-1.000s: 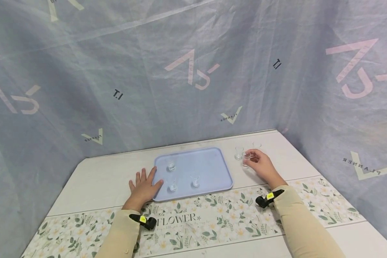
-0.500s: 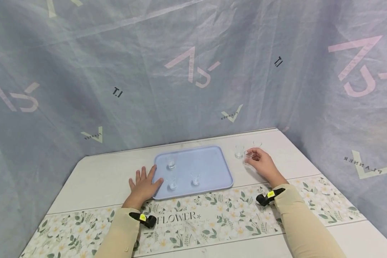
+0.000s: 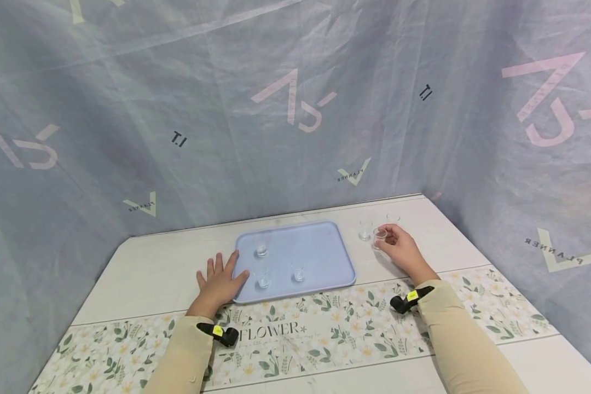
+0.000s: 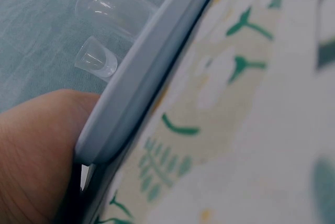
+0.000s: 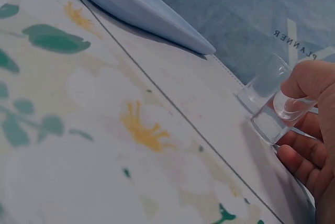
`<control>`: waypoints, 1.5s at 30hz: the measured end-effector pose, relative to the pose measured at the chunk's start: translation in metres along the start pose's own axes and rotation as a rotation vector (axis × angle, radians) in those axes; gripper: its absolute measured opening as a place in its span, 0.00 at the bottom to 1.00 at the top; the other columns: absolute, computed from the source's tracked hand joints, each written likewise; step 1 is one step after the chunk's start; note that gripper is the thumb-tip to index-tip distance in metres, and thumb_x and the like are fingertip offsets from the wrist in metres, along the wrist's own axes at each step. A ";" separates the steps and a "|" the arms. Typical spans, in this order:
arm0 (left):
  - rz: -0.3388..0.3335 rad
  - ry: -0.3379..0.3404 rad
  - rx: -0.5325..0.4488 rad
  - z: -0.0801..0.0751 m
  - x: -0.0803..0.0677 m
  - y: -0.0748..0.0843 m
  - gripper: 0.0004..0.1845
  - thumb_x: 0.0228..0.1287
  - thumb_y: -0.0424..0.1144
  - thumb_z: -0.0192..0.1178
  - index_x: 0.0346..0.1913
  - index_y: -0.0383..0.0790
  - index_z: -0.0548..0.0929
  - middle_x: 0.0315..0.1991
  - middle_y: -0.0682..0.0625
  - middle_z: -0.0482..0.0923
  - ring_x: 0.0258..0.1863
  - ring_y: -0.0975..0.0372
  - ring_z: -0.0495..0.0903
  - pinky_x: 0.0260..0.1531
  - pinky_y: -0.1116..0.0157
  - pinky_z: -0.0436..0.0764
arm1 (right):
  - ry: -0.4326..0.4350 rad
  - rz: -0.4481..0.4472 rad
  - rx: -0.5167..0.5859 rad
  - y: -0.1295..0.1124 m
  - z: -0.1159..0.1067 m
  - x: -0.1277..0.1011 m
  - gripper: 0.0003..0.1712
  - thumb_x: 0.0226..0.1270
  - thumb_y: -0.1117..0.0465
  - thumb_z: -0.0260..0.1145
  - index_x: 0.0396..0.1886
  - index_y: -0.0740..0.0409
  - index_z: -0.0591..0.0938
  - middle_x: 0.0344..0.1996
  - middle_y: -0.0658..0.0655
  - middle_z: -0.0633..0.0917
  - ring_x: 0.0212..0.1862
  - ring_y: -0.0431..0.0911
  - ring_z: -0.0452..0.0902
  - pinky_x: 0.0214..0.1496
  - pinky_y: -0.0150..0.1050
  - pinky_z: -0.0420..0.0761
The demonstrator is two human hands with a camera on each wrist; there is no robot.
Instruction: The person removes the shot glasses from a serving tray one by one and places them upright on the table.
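My right hand (image 3: 400,249) pinches a small clear shot glass (image 5: 271,123) between thumb and fingers, to the right of the pale blue tray (image 3: 320,251). The thumb lies at the glass's rim, and the glass leans a little. Just behind it on the table stands another clear shot glass (image 3: 365,232); a third (image 3: 393,219) is partly hidden by the hand. At the tray's left edge, my left hand (image 3: 219,284) rests with fingers spread, the thumb and index finger over the rim. Three shot glasses stand on the tray, one of them (image 3: 298,273) near its front middle.
A white cover with a floral band (image 3: 364,323) lies over the table. Grey-blue printed cloth (image 3: 295,164) hangs close behind the table and along both sides.
My right hand has moved the pinched glass slightly to the right, and its rim now faces me more. The left hand keeps its place at the tray, and the head view has shifted a little.
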State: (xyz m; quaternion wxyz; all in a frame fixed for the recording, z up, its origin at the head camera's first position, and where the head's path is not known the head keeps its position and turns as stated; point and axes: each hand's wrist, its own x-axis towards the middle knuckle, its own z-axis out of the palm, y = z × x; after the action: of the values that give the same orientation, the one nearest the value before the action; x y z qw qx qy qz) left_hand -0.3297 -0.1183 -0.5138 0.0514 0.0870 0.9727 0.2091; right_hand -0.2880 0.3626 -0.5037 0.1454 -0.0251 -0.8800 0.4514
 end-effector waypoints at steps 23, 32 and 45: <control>0.002 0.005 -0.021 -0.001 -0.004 0.004 0.43 0.73 0.64 0.47 0.83 0.48 0.48 0.80 0.30 0.32 0.78 0.36 0.26 0.67 0.32 0.24 | -0.034 -0.006 -0.012 -0.005 0.000 0.001 0.35 0.74 0.53 0.65 0.72 0.60 0.64 0.58 0.70 0.79 0.58 0.63 0.75 0.61 0.58 0.72; 0.008 0.003 0.006 -0.004 -0.004 0.004 0.42 0.75 0.61 0.47 0.83 0.47 0.47 0.80 0.30 0.31 0.78 0.35 0.27 0.67 0.30 0.25 | 0.159 -0.044 -0.073 -0.033 0.015 0.007 0.29 0.73 0.54 0.64 0.68 0.61 0.69 0.57 0.67 0.80 0.63 0.63 0.72 0.64 0.61 0.70; 0.004 0.021 0.008 -0.002 -0.003 0.004 0.41 0.75 0.61 0.47 0.82 0.47 0.49 0.80 0.30 0.33 0.78 0.35 0.29 0.68 0.30 0.28 | 0.239 -0.213 -0.107 -0.075 0.046 0.011 0.26 0.69 0.58 0.66 0.64 0.60 0.73 0.51 0.62 0.83 0.58 0.60 0.75 0.61 0.57 0.72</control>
State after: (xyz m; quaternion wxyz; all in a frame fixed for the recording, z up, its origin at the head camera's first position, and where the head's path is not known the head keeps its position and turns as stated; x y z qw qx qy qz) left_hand -0.3267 -0.1163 -0.5105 0.0405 0.0870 0.9738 0.2063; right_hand -0.3045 0.2838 -0.4663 0.2943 0.0070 -0.8771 0.3796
